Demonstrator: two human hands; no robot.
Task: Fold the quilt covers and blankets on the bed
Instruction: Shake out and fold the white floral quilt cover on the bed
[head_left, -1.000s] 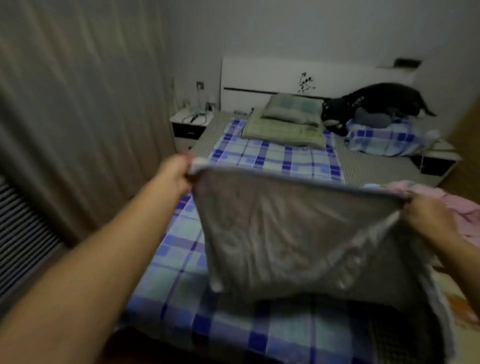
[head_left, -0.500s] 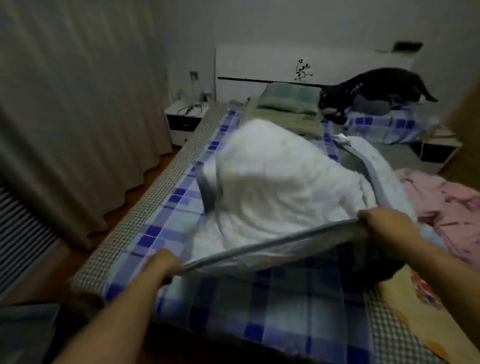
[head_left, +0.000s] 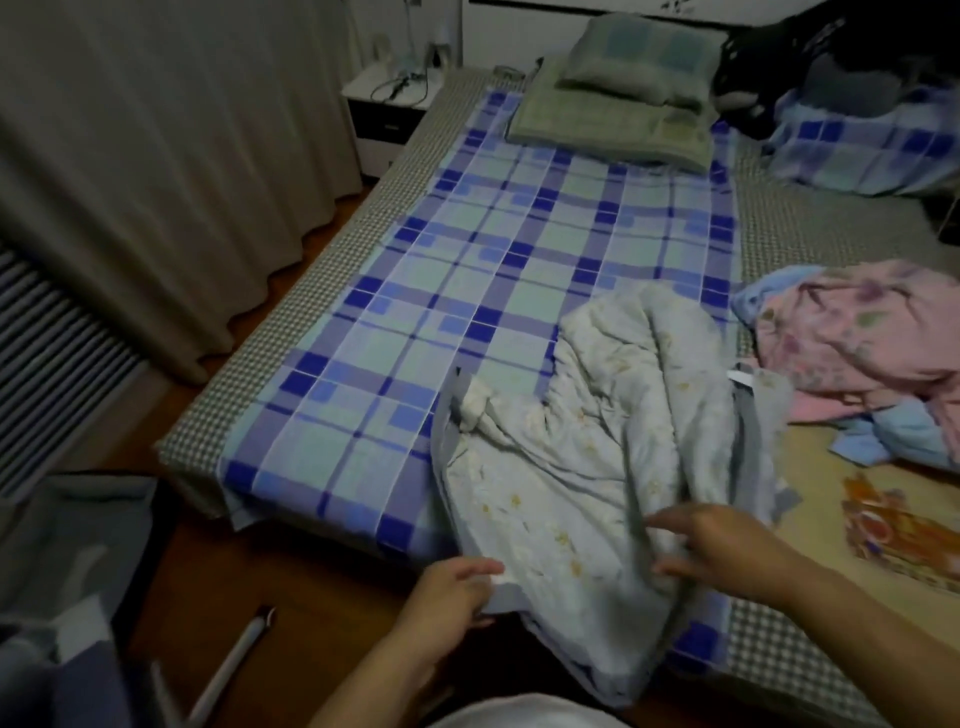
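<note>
So the pale grey-white padded quilt with tiny yellow flowers (head_left: 587, 447) is lying in a crumpled heap at the foot end of the bed (head_left: 291, 332), on top of the blue-and-green plaid sheet (head_left: 519, 249), with its near edge spilling over the foot of the bed toward the person. The left hand (head_left: 457, 584) is pinching the near hem of the quilt between thumb and curled fingers, right at the bed's foot edge. The right hand (head_left: 727, 551) is on the quilt's right side; it's a bit motion-blurred, but the fingers look curled into a bunched fold, so it reads as gripping the fabric there.

Handling-wise, this thing looks soft, puffy and floppy, with zero stiffness, so it won't hold a crease by itself and will slump wherever it isn't supported. Probably light for its bulk. Best bet is grabbing it by the grey bound hem or the corners, hands well apart, and not by handfuls from the middle, or the lumps just stay.

Just beside the quilt, to its right, sits a rumpled pink floral cover with blue lining (head_left: 862, 353), not folded yet either. Green pillows (head_left: 623, 88) are stacked up at the head end of the bed.
</note>
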